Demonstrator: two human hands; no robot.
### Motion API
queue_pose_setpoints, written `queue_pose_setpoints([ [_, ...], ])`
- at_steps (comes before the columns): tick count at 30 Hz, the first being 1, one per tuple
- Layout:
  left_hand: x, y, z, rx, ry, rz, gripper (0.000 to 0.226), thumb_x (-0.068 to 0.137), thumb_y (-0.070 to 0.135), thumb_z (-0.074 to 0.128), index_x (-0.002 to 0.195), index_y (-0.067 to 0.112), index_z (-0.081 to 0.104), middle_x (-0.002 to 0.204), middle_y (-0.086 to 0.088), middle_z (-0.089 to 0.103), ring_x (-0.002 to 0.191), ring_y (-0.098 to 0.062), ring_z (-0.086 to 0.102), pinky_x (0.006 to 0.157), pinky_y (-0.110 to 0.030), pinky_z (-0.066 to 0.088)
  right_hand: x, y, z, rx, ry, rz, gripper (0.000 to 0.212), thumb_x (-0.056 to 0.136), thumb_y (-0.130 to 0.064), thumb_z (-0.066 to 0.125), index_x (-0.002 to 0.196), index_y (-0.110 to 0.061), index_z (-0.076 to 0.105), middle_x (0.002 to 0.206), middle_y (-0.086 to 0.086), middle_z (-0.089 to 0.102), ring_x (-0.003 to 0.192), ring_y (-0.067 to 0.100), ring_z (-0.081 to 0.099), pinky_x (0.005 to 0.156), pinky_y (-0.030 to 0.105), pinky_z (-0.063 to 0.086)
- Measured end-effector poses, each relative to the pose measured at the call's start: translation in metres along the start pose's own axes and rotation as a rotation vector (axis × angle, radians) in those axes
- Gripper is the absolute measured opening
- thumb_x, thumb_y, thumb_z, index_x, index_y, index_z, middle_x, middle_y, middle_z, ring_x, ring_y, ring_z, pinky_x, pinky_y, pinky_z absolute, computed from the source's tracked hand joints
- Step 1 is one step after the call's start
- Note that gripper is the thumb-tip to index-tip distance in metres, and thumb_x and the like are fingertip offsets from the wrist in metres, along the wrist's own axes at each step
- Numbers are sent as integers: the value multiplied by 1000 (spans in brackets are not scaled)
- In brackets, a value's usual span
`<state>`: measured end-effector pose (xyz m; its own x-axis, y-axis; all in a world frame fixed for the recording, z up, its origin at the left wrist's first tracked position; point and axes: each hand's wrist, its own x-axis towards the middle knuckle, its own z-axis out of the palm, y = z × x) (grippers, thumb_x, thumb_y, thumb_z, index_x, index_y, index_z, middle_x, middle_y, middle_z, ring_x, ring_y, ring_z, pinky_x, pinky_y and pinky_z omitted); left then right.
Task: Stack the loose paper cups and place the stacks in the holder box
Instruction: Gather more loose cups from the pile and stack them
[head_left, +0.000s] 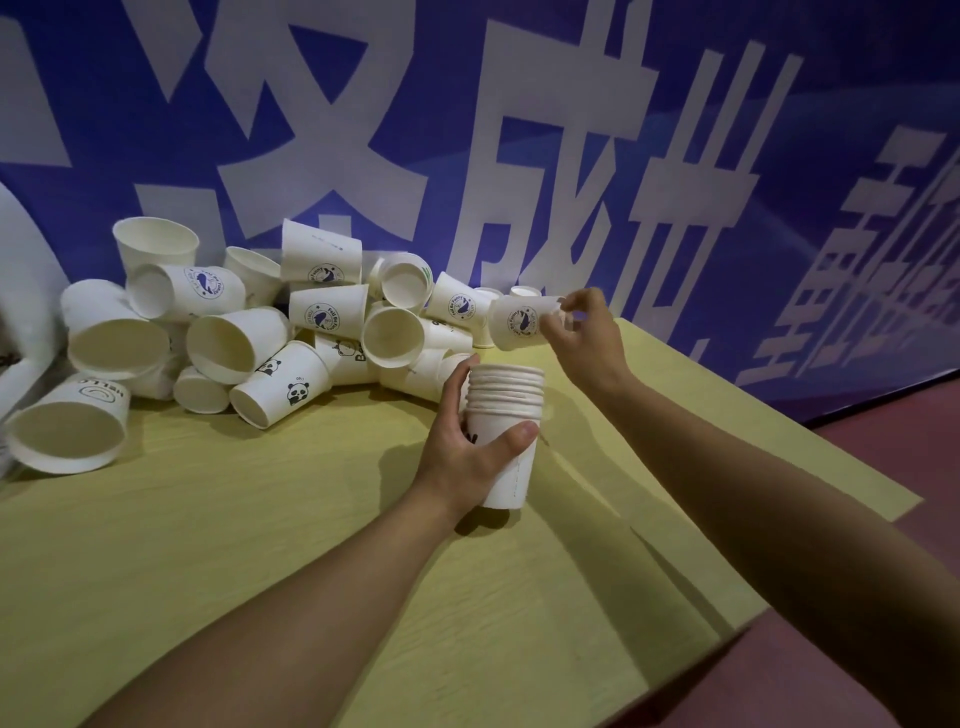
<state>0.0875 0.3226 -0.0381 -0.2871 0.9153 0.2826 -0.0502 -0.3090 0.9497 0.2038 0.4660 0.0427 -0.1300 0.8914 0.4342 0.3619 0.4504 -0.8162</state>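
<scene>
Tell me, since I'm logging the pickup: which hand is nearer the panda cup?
Left. The left hand grips the stack just right of the panda cup; the right hand is farther right.

- A yellow-green wood-grain table (218, 545) filled the lower part of the view.
- A blue banner (519, 104) with large white Chinese characters stood behind it.
- Dark red floor (904, 457) showed past the table's right edge.

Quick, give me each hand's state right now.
Left hand: grips the stack of cups, upright on the table.
Right hand: pinches a single whale-logo cup by its base.
</scene>
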Motion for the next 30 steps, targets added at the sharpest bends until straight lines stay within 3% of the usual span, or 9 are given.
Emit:
queue_pose_setpoints([
  [6,-2,4,2,18,-53,-4,104,54,52,84,145,49,35,132,7,62,105,-2,67,82,-24,58,-49,-30,-20,237,-203,-27,55,90,-11,68,130,-36,42,123,1,49,103,20,64,76,29,61],
  [10,-3,6,2,39,-76,2,105,57,46,86,146,49,30,134,10,60,106,7,64,81,-14,53,-61,-32,-17,115,-264,-8,22,97,-22,60,119,-26,59,123,3,56,102,19,64,73,28,58],
  [13,-3,4,2,72,-90,9,113,56,52,84,153,47,26,134,7,62,112,-4,65,89,-24,56,-59,-35,-19,140,-209,12,14,103,-33,50,102,-25,61,107,1,64,97,19,65,73,29,54],
  [15,-2,4,1,62,-81,6,109,56,52,83,149,51,27,133,8,62,110,-6,66,88,-27,57,-56,-36,-21,119,-235,5,16,100,-33,58,113,-24,57,103,4,63,93,21,66,71,28,56],
  [17,-2,6,1,51,-60,5,105,57,53,82,144,56,26,133,11,60,109,-3,66,82,-23,57,-53,-35,-22,63,-303,7,42,96,-30,65,134,-30,48,103,6,62,92,19,66,76,29,59],
  [19,-1,7,0,46,-39,9,106,58,51,84,145,55,24,135,13,57,107,1,66,76,-17,56,-51,-34,-22,13,-355,16,51,96,-30,65,143,-33,44,103,7,61,95,21,65,83,34,60],
  [23,-1,5,0,44,7,-5,113,70,37,90,154,49,16,135,11,54,99,4,66,71,-16,56,-54,-28,-24,-47,-304,-74,27,99,-32,58,126,-31,63,105,-1,67,97,16,65,88,40,59],
  [26,-1,6,0,23,57,-7,113,54,54,84,147,57,20,134,16,53,105,1,64,73,-17,56,-62,-15,-22,-117,-263,-149,26,101,-32,55,122,-29,69,113,-10,69,100,8,62,88,38,57],
  [30,0,4,0,7,68,-7,106,52,54,82,143,56,29,134,14,55,109,-3,65,78,-21,58,-66,-1,-19,-121,-283,-146,27,101,-37,53,124,-37,68,114,-15,67,102,7,60,87,36,54],
])
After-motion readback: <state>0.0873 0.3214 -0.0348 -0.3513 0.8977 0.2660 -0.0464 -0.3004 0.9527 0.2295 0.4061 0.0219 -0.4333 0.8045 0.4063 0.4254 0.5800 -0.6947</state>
